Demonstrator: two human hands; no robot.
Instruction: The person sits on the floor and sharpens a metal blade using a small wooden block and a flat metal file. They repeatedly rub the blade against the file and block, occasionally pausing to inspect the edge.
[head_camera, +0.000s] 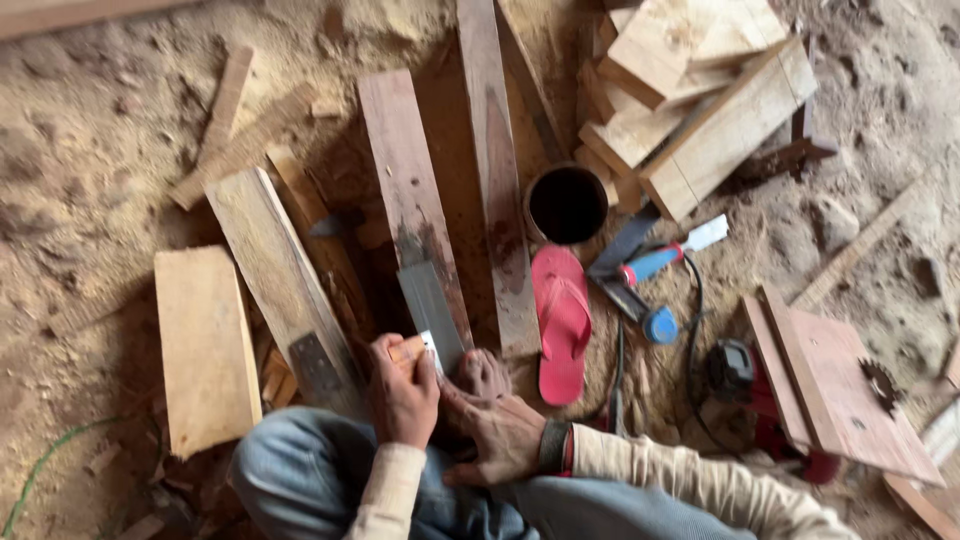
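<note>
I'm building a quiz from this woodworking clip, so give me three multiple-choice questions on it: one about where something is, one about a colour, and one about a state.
1. Where does the flip-flop lie?
A. Just below the dark round pot
B. On the stacked planks
C. On the person's lap

2. What colour is the flip-flop?
A. Green
B. Pinkish red
C. Black

3. What is the left hand doing?
A. Hanging free
B. Gripping a small wooden piece against a metal blade
C. Holding the blue-handled tool

Answers: 1 A, it lies directly under the pot's rim; 2 B, its sole and straps are pinkish red; 3 B, the fingers are closed around the piece.
</note>
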